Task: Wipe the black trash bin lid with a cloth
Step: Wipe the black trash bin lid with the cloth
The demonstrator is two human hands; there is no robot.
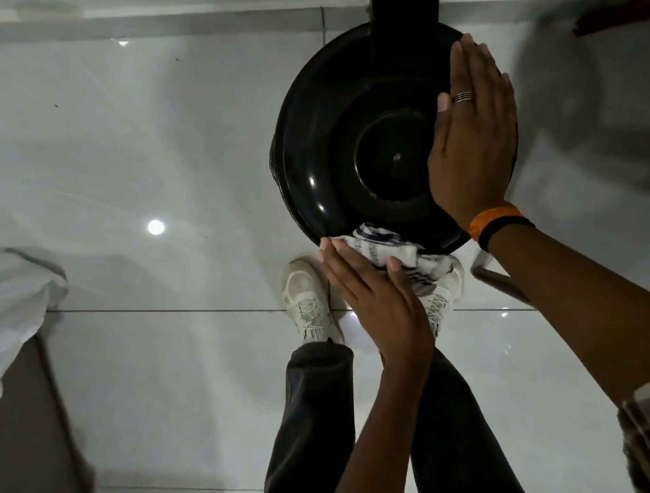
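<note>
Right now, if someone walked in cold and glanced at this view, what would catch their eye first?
The round glossy black plastic trash bin lid dominates the upper middle of the view. The right hand, wearing a silver ring, lies flat on the lid's right side. At the near rim the left hand presses a crumpled white cloth with blue stripes against the edge, above white sneakers on the shiny pale floor tiles.

Left of both hands the glossy tiled floor point(119, 154) lies open up to the wall. The right hand point(471, 135) lies flat over the black lid point(337, 135), blocking its right side. The left hand point(375, 301) and cloth point(382, 247) crowd its near rim. Shoes point(308, 299) stand below the left hand; white fabric point(3, 313) bounds the far left.
</note>
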